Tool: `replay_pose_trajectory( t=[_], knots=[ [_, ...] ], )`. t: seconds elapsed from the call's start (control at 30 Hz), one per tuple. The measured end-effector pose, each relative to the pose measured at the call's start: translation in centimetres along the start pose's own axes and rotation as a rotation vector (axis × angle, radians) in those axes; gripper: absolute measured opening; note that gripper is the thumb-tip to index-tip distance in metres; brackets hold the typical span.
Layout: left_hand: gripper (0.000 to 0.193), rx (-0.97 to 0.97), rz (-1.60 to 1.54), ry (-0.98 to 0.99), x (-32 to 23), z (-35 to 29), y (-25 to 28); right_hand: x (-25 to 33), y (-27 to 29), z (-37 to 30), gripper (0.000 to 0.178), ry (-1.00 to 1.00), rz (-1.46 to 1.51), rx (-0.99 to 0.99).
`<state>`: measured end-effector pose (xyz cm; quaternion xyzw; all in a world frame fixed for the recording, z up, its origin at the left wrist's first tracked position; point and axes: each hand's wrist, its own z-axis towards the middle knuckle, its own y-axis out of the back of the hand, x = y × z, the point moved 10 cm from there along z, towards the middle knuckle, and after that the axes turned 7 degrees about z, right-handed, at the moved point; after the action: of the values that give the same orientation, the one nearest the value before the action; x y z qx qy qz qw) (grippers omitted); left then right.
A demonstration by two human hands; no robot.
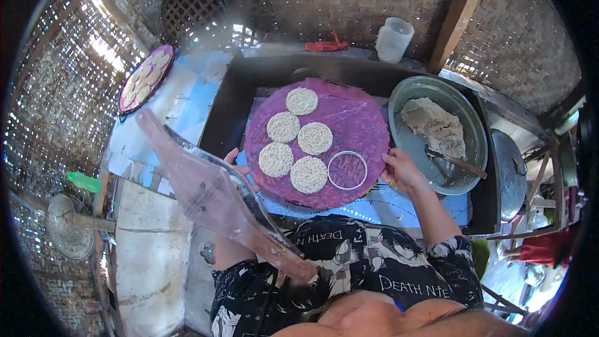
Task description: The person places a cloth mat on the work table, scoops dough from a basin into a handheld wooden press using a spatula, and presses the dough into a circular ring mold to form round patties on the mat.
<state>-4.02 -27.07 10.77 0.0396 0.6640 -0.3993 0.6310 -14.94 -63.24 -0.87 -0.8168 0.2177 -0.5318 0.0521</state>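
Between my two hands is a round purple tray (359, 118), tilted slightly over a blue-patterned surface. On it lie several flat white rounds of lacy noodle strands (315, 138). An unfilled white ring (347, 170) sits on its near right part. My right hand (405, 173) grips the right rim, thumb on top. At the left rim, my left hand (236, 163) holds the edge, partly hidden behind a long wooden tool (215, 196) with a broad middle and a handle at each end. That tool slants from the left toward my lap.
A green basin (394, 109) at the right holds pale dough (437, 126) and a wooden-handled utensil (462, 163). A dark wooden frame (218, 109) surrounds the work area. Another purple tray of rounds (146, 79) stands far left. A lidded metal pot (506, 171) is beyond the basin.
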Motion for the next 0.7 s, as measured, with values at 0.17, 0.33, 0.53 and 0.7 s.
replay_pose_trajectory(
  t=[0.17,0.33,0.53,0.7],
  knots=[
    [0.058,-0.017,0.02,-0.002,1.2,1.3,-1.6,-2.7,-5.0,-4.9,0.039,-0.095,0.317,0.049],
    [0.057,-0.068,0.097,-0.029,2.0,1.9,-2.6,-4.1,-7.6,-7.8,0.034,-0.358,0.346,0.141],
    [0.057,-0.2,0.234,-0.062,0.6,0.3,-3.1,6.7,-8.0,-9.3,0.028,0.461,-1.089,0.101],
    [0.057,-0.268,0.313,-0.081,-0.3,-0.7,-3.0,8.4,-16.1,-9.0,0.061,0.887,-1.323,0.18]
  ],
)
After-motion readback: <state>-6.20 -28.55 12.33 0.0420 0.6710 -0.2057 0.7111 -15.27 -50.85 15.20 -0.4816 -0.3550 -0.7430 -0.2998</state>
